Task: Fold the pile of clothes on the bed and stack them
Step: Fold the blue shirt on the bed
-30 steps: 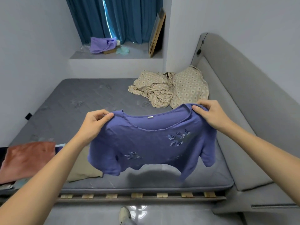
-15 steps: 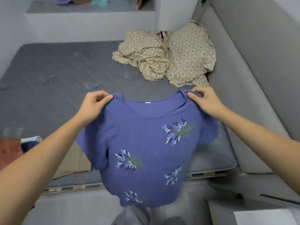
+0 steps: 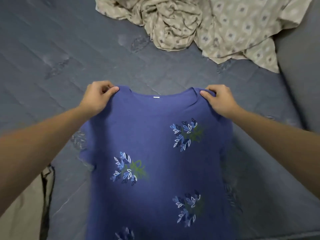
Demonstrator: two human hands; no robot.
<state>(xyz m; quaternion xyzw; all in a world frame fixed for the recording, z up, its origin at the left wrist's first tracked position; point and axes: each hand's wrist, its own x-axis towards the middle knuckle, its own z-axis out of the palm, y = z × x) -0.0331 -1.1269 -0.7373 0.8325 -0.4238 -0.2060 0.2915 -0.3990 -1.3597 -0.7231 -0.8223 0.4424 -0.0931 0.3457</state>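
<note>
A blue T-shirt printed with leaf sprigs is spread front-up over the near part of the grey mattress, its collar pointing away from me. My left hand pinches its left shoulder between thumb and curled fingers. My right hand pinches the right shoulder the same way. The shirt's hem runs out of view at the bottom edge.
A crumpled beige patterned cloth lies at the far right of the mattress. The grey padded headboard rises along the right side. A beige garment with a dark strap lies at the bottom left.
The shirt hung in the air in front of me before; now it is lowered over the mattress. Both hands kept their grip on the shoulders and my view tipped down and closer.
</note>
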